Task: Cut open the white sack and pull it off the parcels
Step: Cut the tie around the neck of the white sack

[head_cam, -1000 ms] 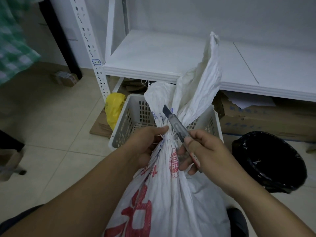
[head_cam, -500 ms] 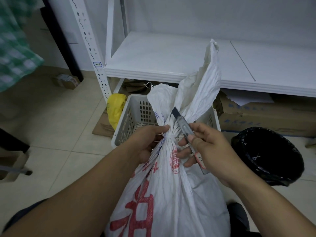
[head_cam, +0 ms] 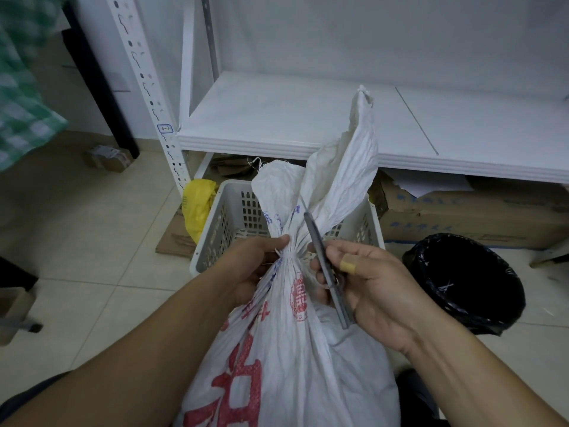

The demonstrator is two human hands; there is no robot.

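A white woven sack (head_cam: 295, 359) with red printing stands between my arms, its neck tied shut with white string (head_cam: 288, 257). The loose top of the sack rises above the tie. My left hand (head_cam: 249, 266) grips the sack's neck just below and left of the tie. My right hand (head_cam: 369, 288) holds a grey utility knife (head_cam: 326, 269) with its blade pointing up, lying against the right side of the neck. A plaster is wrapped round one finger of that hand. The parcels inside are hidden.
A white plastic basket (head_cam: 228, 223) stands right behind the sack, with a yellow bag (head_cam: 197, 208) at its left. A black-lined bin (head_cam: 468, 278) is at the right. A white metal shelf (head_cam: 277, 118) and cardboard boxes (head_cam: 462, 217) lie beyond.
The knife has turned more upright and moved in against the right side of the sack's neck. My left hand keeps its grip on the neck.
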